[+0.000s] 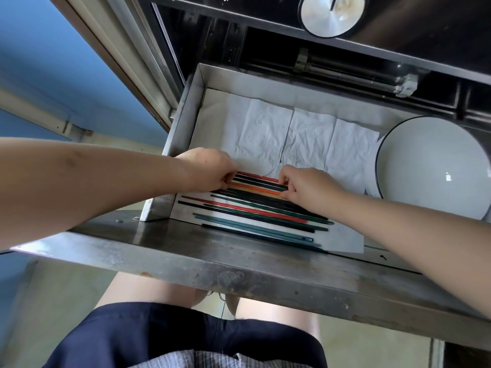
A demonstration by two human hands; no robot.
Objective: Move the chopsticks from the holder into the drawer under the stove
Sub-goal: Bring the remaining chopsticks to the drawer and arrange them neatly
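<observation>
The steel drawer (pixel 183 110) under the stove is pulled out, lined with white paper (pixel 300 139). Several coloured chopsticks (pixel 255 205), red, orange, black and teal, lie side by side near the drawer's front wall. My left hand (pixel 207 168) pinches the left ends of the farthest chopsticks. My right hand (pixel 308 187) pinches the right ends of the same few sticks, the orange one among them. The chopstick holder is out of sight.
A white bowl with a dark rim (pixel 435 166) sits in the drawer's right part. A round metal stove knob (pixel 332 14) is above. The drawer's broad steel front ledge (pixel 239 264) is near me, above my legs.
</observation>
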